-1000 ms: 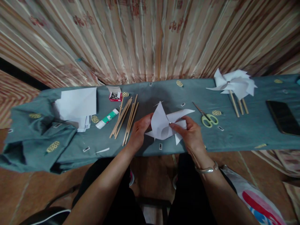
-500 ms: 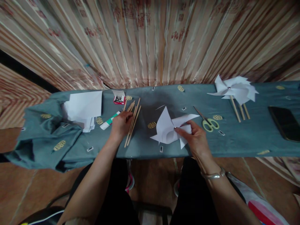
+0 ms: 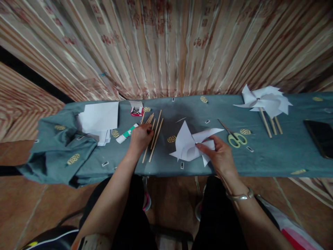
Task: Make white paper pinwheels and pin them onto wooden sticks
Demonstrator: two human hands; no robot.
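My left hand (image 3: 141, 138) is over a loose bunch of thin wooden sticks (image 3: 157, 139), its fingers closed in a pinch on one of them; the fingertips are partly hidden. A white paper pinwheel (image 3: 184, 144) with a metal thumbtack at its centre is held in my right hand (image 3: 220, 152). The thumb presses by the tack, and the fingers are behind the paper. Beside my left hand lies a glue stick (image 3: 126, 133) with a green and white label. Just behind it stands a small red box (image 3: 136, 110), open, with thumbtacks inside.
Scissors (image 3: 235, 139) with pale green handles lie right of my right hand. Farther right are finished pinwheels (image 3: 270, 99) on sticks and a black phone (image 3: 319, 137). White paper sheets (image 3: 101, 116) are stacked at left. A teal cloth (image 3: 161, 168) covers the narrow table before a curtain.
The view has shifted slightly, so things sit farther right. The sticks by my left fingers have spread apart a little. My right hand keeps its hold on the pinwheel.
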